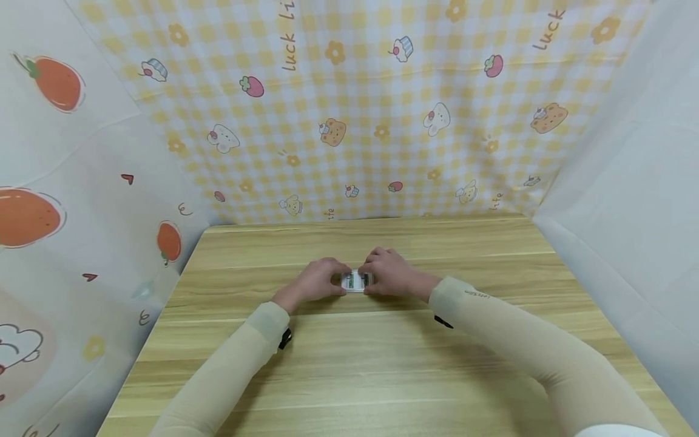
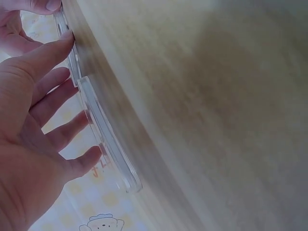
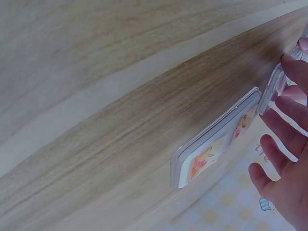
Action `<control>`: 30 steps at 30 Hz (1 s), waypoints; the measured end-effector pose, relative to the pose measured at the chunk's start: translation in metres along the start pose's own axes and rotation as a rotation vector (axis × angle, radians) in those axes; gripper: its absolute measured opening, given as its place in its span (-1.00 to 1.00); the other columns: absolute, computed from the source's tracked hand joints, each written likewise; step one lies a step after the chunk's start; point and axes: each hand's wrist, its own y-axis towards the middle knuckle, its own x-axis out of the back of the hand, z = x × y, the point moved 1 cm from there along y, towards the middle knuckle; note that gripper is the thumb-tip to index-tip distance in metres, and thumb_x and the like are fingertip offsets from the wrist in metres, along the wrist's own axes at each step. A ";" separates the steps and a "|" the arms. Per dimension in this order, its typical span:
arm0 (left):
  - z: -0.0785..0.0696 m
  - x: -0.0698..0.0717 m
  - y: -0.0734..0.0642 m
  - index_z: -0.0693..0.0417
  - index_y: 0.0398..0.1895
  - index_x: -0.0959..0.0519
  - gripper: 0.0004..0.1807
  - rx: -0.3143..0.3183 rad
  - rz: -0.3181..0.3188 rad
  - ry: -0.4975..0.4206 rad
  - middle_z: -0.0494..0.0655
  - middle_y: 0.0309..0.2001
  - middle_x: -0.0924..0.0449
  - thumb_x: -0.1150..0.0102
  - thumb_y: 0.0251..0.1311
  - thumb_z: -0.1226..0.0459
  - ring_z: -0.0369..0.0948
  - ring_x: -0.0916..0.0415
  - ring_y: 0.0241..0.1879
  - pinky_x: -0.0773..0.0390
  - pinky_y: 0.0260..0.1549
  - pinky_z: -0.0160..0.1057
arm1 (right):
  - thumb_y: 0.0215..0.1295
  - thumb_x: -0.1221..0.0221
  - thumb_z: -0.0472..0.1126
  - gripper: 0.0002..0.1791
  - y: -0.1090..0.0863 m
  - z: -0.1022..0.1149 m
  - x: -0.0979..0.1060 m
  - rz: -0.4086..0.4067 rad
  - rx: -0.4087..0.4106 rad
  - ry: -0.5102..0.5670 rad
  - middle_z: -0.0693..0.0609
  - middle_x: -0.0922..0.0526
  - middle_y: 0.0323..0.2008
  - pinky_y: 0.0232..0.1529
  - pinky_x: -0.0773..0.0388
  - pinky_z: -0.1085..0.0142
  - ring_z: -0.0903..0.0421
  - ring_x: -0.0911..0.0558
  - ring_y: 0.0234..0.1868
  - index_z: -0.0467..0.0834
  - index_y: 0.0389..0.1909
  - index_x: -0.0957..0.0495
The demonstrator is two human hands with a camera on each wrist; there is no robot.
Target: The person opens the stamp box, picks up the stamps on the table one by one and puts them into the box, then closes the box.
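Observation:
Both hands meet over a flat, clear-edged plastic block with small printed pictures (image 1: 356, 280), low on the table. My left hand (image 1: 319, 280) pinches its left end, thumb on the near edge and fingers on the far edge. On the opposite end, my right hand (image 1: 392, 274) grips it the same way. Under the left hand's outer fingers, the left wrist view shows another clear block (image 2: 109, 139), seen edge-on. Beside the right hand in the right wrist view lies a clear block with orange pictures (image 3: 211, 154). The hands hide these outer blocks in the head view.
The wood-grain table (image 1: 371, 370) runs back to a yellow checked curtain (image 1: 360, 152). White cloths stand at both sides, the left one (image 1: 109, 139) printed with fruit. Dark bits of the wrist gear (image 1: 285, 338) show under the sleeves.

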 end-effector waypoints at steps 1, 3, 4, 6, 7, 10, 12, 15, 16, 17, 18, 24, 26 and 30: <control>0.000 0.000 0.000 -0.03 0.24 -0.61 -0.45 0.009 0.000 0.010 -0.11 0.16 -0.60 -0.48 0.15 0.11 -0.11 -0.49 0.13 -0.43 0.14 0.00 | 0.18 -0.40 0.19 -0.45 -0.001 0.001 0.001 0.001 -0.004 0.003 0.01 -0.65 0.04 0.11 -0.43 -0.11 -0.05 -0.46 0.15 -0.01 0.11 -0.68; 0.000 -0.001 0.000 -0.10 0.26 -0.60 -0.43 0.027 0.004 0.032 -0.13 0.19 -0.58 -0.46 0.16 0.06 -0.10 -0.48 0.15 -0.41 0.15 0.02 | 0.17 -0.41 0.18 -0.46 -0.002 0.002 0.003 0.003 -0.013 0.005 0.01 -0.65 0.04 0.11 -0.43 -0.12 -0.05 -0.47 0.15 -0.01 0.10 -0.69; 0.000 -0.002 0.000 -0.13 0.27 -0.60 -0.43 0.034 0.005 0.038 -0.14 0.20 -0.58 -0.46 0.16 0.04 -0.10 -0.48 0.15 -0.40 0.16 0.03 | 0.17 -0.41 0.18 -0.46 -0.002 0.002 0.003 0.008 -0.019 0.004 0.01 -0.66 0.04 0.11 -0.43 -0.12 -0.05 -0.47 0.15 -0.01 0.10 -0.69; 0.000 -0.002 0.001 -0.15 0.28 -0.59 -0.42 0.035 0.008 0.043 -0.13 0.20 -0.57 -0.44 0.17 0.03 -0.09 -0.50 0.12 -0.43 0.13 0.03 | 0.17 -0.42 0.17 -0.47 -0.003 0.003 0.005 0.019 -0.032 0.004 0.02 -0.66 0.05 0.11 -0.43 -0.12 -0.05 -0.47 0.16 0.00 0.10 -0.69; 0.001 -0.003 0.001 -0.16 0.29 -0.58 -0.42 0.033 0.011 0.048 -0.12 0.21 -0.57 -0.44 0.18 0.01 -0.09 -0.50 0.12 -0.44 0.12 0.02 | 0.17 -0.42 0.17 -0.47 -0.002 0.003 0.005 0.024 -0.038 0.005 0.02 -0.66 0.05 0.11 -0.43 -0.11 -0.05 -0.46 0.16 0.00 0.10 -0.69; 0.004 0.000 -0.001 -0.11 0.32 -0.55 -0.37 0.034 0.014 0.002 -0.08 0.21 -0.56 -0.46 0.16 0.04 -0.09 -0.51 0.11 -0.46 0.12 0.00 | 0.17 -0.41 0.19 -0.47 -0.001 0.003 0.003 0.037 -0.051 -0.009 0.04 -0.66 0.06 0.10 -0.44 -0.09 -0.04 -0.46 0.17 0.03 0.12 -0.69; 0.008 0.006 -0.005 -0.07 0.36 -0.51 -0.31 0.055 0.012 -0.038 -0.07 0.25 -0.53 -0.48 0.14 0.06 -0.07 -0.47 0.18 -0.42 0.17 0.01 | 0.17 -0.40 0.20 -0.46 0.000 0.003 0.001 0.032 -0.049 -0.021 0.05 -0.66 0.06 0.08 -0.45 -0.08 -0.04 -0.47 0.16 0.04 0.12 -0.68; 0.017 0.016 -0.013 -0.03 0.40 -0.46 -0.23 0.099 0.018 -0.066 -0.06 0.28 -0.50 -0.51 0.10 0.08 -0.05 -0.40 0.24 -0.37 0.23 0.02 | 0.17 -0.39 0.23 -0.44 0.001 0.003 -0.003 0.022 -0.054 -0.046 0.07 -0.66 0.06 0.08 -0.47 -0.07 -0.04 -0.48 0.17 0.06 0.14 -0.68; 0.020 0.019 -0.016 -0.02 0.40 -0.46 -0.22 0.114 0.023 -0.064 -0.05 0.28 -0.49 -0.52 0.08 0.08 -0.04 -0.39 0.25 -0.36 0.24 0.03 | 0.17 -0.39 0.23 -0.44 0.002 0.003 -0.004 0.020 -0.057 -0.051 0.08 -0.66 0.05 0.08 -0.47 -0.06 -0.03 -0.48 0.17 0.06 0.14 -0.68; 0.024 0.021 -0.018 -0.01 0.39 -0.47 -0.22 0.121 0.031 -0.047 -0.04 0.26 -0.49 -0.53 0.07 0.07 -0.05 -0.39 0.22 -0.38 0.21 0.02 | 0.16 -0.40 0.23 -0.43 0.001 0.003 -0.004 0.020 -0.063 -0.049 0.08 -0.66 0.05 0.09 -0.47 -0.07 -0.03 -0.48 0.17 0.06 0.14 -0.68; 0.027 0.022 -0.020 -0.01 0.38 -0.48 -0.22 0.126 0.042 -0.028 -0.03 0.23 -0.50 -0.53 0.06 0.06 -0.06 -0.41 0.17 -0.41 0.17 0.00 | 0.16 -0.39 0.24 -0.43 0.001 0.003 -0.005 0.025 -0.071 -0.051 0.08 -0.66 0.06 0.10 -0.46 -0.06 -0.02 -0.47 0.17 0.06 0.15 -0.67; 0.034 0.026 -0.029 0.07 0.33 -0.53 -0.26 0.125 0.073 0.015 0.00 0.13 -0.52 -0.55 0.05 0.10 -0.10 -0.43 -0.01 -0.48 -0.03 -0.08 | 0.17 -0.39 0.23 -0.43 0.000 0.002 -0.007 0.028 -0.082 -0.047 0.09 -0.65 0.08 0.12 -0.44 -0.06 -0.01 -0.46 0.19 0.07 0.15 -0.67; 0.034 0.027 -0.031 0.08 0.32 -0.54 -0.27 0.126 0.077 0.010 0.01 0.12 -0.51 -0.55 0.05 0.11 -0.09 -0.42 -0.01 -0.48 -0.03 -0.08 | 0.18 -0.39 0.23 -0.44 0.000 0.002 -0.006 0.029 -0.082 -0.039 0.09 -0.65 0.08 0.12 -0.44 -0.06 -0.01 -0.46 0.20 0.07 0.16 -0.67; 0.034 0.030 -0.034 0.10 0.32 -0.54 -0.28 0.130 0.082 -0.010 0.01 0.11 -0.51 -0.54 0.05 0.13 -0.08 -0.43 -0.02 -0.48 -0.05 -0.08 | 0.20 -0.38 0.20 -0.44 -0.001 0.004 -0.005 0.028 -0.076 -0.014 0.07 -0.64 0.09 0.13 -0.43 -0.09 -0.03 -0.46 0.20 0.05 0.17 -0.66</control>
